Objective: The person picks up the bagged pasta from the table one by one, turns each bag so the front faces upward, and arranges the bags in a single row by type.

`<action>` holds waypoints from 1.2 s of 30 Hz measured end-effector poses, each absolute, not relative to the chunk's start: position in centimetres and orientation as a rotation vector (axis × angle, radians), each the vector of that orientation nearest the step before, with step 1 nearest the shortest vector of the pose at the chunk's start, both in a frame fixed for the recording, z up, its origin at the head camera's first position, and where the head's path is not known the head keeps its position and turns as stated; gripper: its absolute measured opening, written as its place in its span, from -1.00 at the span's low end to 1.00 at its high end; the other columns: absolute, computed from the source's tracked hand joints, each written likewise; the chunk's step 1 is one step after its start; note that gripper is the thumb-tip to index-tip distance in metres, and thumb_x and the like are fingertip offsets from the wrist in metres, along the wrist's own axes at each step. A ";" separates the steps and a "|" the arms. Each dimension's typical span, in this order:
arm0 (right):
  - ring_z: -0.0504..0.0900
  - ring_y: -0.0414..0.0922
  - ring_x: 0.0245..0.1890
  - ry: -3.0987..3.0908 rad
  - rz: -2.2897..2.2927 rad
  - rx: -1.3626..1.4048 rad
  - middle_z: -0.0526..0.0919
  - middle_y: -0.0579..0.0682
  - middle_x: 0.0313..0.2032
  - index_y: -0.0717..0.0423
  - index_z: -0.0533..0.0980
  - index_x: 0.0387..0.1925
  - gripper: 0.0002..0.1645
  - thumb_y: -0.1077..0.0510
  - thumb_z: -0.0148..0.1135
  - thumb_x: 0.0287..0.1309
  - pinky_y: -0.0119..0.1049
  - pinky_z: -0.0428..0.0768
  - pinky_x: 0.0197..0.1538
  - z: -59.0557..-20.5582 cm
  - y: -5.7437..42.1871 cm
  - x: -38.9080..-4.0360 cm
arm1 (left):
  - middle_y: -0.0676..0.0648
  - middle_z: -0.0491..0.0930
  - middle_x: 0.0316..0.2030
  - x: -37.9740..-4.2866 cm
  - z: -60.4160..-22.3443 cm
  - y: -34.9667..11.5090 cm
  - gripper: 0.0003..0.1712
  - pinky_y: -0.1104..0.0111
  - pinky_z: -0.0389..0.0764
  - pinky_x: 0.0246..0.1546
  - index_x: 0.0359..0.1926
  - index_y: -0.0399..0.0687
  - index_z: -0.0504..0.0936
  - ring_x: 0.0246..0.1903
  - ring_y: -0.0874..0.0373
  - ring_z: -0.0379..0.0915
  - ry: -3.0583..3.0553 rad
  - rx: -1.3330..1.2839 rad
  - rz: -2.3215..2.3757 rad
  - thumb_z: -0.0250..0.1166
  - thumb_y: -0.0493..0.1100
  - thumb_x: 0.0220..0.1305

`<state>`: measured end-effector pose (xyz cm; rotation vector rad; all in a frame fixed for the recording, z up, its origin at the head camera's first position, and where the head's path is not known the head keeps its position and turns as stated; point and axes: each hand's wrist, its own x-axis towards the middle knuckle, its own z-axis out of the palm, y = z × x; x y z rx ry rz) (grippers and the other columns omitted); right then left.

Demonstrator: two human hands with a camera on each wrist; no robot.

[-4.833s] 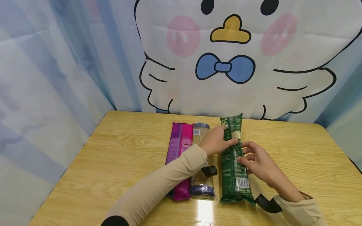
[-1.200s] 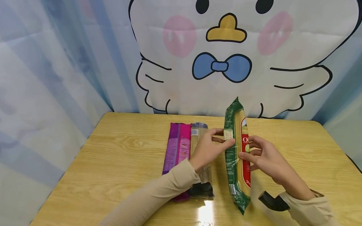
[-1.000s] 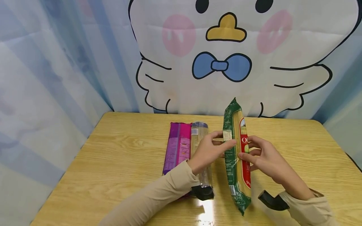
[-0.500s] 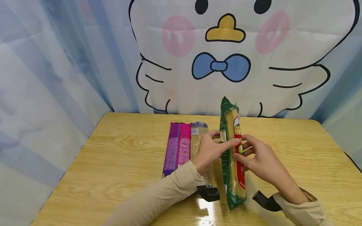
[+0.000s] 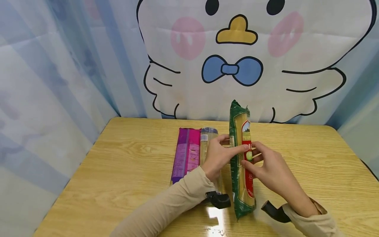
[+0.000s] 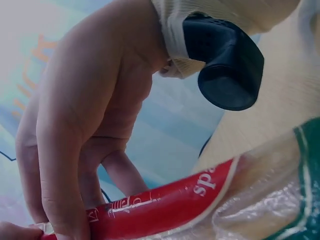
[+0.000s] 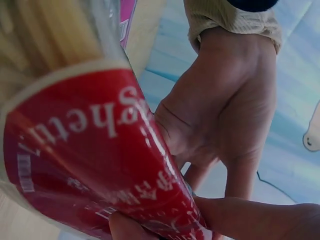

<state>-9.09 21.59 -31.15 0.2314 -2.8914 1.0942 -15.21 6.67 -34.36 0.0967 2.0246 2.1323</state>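
Both hands hold a green packet of spaghetti (image 5: 238, 130) lengthwise, with its clear window and red label turned partly up. My left hand (image 5: 219, 157) grips its left side, thumb across the front and fingers behind. On the right side, my right hand (image 5: 273, 169) pinches it between thumb and fingers. In the left wrist view, the packet's red label (image 6: 165, 212) is close below the right hand. In the right wrist view, the red front reads "spaghetti" upside down. Some fingertips are hidden behind the packet.
Left of the held packet, a purple and pink packet (image 5: 181, 156) and a clear packet of pale dry sticks (image 5: 208, 140) lie side by side on the wooden table (image 5: 127, 171). The left arm partly covers both. A printed curtain (image 5: 231, 102) hangs behind.
The spaghetti packet, earlier lying green back up, is lifted and turned so its red front shows. Over the last second it shifts slightly left and shows more of that front. The other packets stay put.
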 end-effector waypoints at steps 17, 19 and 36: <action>0.71 0.02 -0.20 -2.892 1.027 0.244 0.63 0.19 -0.06 0.23 0.40 0.18 -0.36 0.00 0.40 0.20 -0.22 0.67 -0.35 -30.6 21.9 -9.3 | -0.07 0.73 -0.30 -16.0 -34.6 5.8 -0.62 0.21 0.75 -0.32 -0.05 -0.12 0.69 -0.39 0.13 0.66 1.806 0.012 2.243 0.46 -0.24 0.04; 0.70 0.04 -0.16 -2.895 1.052 0.229 0.62 0.17 -0.04 0.21 0.39 0.22 -0.30 -0.08 0.39 0.20 -0.24 0.66 -0.32 -30.6 22.5 -9.6 | -0.08 0.73 -0.28 -16.0 -34.5 5.8 -0.61 0.20 0.76 -0.32 -0.03 -0.13 0.68 -0.38 0.13 0.66 1.790 0.031 2.237 0.45 -0.23 0.05; 0.53 0.15 0.20 -2.915 1.991 0.345 0.36 0.38 0.30 0.32 0.04 0.46 -0.19 0.02 0.13 0.43 -0.01 0.64 0.12 -32.7 25.8 -11.8 | -0.12 0.69 -0.14 -16.6 -33.9 5.0 -0.55 0.14 0.75 -0.21 0.10 -0.13 0.60 -0.24 0.08 0.68 1.661 0.082 2.239 0.39 -0.21 0.16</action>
